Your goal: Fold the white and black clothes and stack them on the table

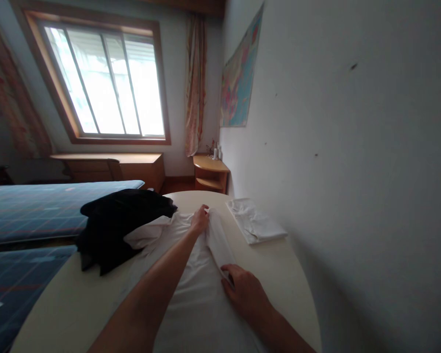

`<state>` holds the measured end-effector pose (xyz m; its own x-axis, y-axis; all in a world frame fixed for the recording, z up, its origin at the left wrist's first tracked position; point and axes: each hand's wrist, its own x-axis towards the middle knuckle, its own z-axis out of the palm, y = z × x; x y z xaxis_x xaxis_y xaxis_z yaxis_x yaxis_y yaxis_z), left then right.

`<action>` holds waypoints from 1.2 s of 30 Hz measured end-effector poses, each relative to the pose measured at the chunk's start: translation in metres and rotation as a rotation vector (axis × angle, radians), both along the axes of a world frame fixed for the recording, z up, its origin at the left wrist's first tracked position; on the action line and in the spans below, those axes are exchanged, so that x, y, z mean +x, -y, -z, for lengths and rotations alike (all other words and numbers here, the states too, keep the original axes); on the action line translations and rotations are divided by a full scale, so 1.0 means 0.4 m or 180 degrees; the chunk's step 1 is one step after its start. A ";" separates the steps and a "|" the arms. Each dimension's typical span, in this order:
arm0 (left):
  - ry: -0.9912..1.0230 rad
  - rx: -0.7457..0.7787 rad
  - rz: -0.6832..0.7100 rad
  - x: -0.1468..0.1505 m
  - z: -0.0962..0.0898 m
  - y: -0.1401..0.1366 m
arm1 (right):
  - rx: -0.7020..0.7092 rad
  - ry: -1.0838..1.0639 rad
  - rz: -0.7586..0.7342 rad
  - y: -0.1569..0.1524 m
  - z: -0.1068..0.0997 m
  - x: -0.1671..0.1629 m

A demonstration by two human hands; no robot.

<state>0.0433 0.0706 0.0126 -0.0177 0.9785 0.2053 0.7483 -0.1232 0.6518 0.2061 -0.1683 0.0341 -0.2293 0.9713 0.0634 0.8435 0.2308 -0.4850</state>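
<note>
A white garment (191,289) lies spread on the cream round table (279,264) in front of me. My left hand (200,219) reaches far across it and pinches the cloth at its far edge. My right hand (242,289) rests nearer to me, fingers pressed on a folded-over strip of the same garment. A folded white cloth (255,223) lies on the table to the right, close to the wall. A pile of black clothing (117,220) sits at the table's left side, touching the white garment.
A white wall (353,171) runs along the right of the table. Beds with blue checked covers (40,206) stand to the left. At the back are a window (106,83), a wooden desk (132,164) and a small corner shelf (210,171).
</note>
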 end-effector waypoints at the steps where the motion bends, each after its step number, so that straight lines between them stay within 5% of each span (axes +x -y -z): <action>1: 0.0039 0.0022 -0.0006 -0.004 -0.005 -0.001 | -0.0023 0.0033 -0.0002 0.001 -0.004 0.001; 8: 0.0278 0.0161 0.0040 -0.015 -0.005 -0.014 | -0.0165 0.0228 -0.0012 0.006 -0.026 0.010; 17: 0.0232 0.0317 0.0093 -0.050 -0.041 -0.027 | -0.0118 -0.0842 -0.0188 0.027 -0.124 -0.019; 23: 0.0034 0.0285 0.0135 -0.081 -0.017 -0.001 | -0.0396 -0.1007 -0.0638 0.045 -0.066 -0.046; 31: -0.0050 0.0265 0.0529 -0.095 0.014 0.022 | -0.0299 -0.0812 -0.0498 0.035 -0.075 -0.067; 36: -0.0047 0.0367 0.0637 -0.100 0.017 0.030 | -0.0222 -0.0064 -0.0265 0.029 -0.065 -0.085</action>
<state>0.0033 0.0586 0.0059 0.1781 0.9323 0.3147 0.7108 -0.3431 0.6141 0.1722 -0.1800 0.0599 -0.3088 0.9511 0.0018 0.8127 0.2649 -0.5190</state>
